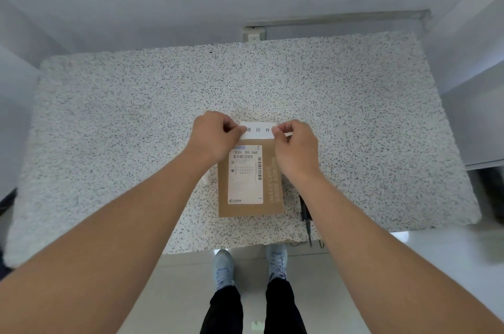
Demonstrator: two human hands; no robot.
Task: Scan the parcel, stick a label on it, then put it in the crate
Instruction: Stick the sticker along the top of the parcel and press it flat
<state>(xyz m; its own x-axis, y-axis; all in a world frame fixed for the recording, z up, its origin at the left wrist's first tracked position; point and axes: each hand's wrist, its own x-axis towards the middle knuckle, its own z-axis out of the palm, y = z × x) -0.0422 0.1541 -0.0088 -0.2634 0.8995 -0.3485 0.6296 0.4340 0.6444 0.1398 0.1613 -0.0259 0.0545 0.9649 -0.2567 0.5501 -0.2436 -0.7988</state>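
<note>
Soft, even, cool daylight fills the view, bright without harsh glare. Only faint shadows fall on the speckled desk (354,115) beneath the arms. The wide lens bows the desk's edges and the walls outward near the corners. The centre is fairly sharp; the edges look smeared and soft.

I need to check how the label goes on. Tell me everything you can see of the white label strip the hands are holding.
The label is a small white paper strip printed with three black characters. It is held level at the far end of the brown parcel, pinched at its ends by the fingers of the left hand and the right hand. Whether it already touches the parcel cannot be told.
</note>
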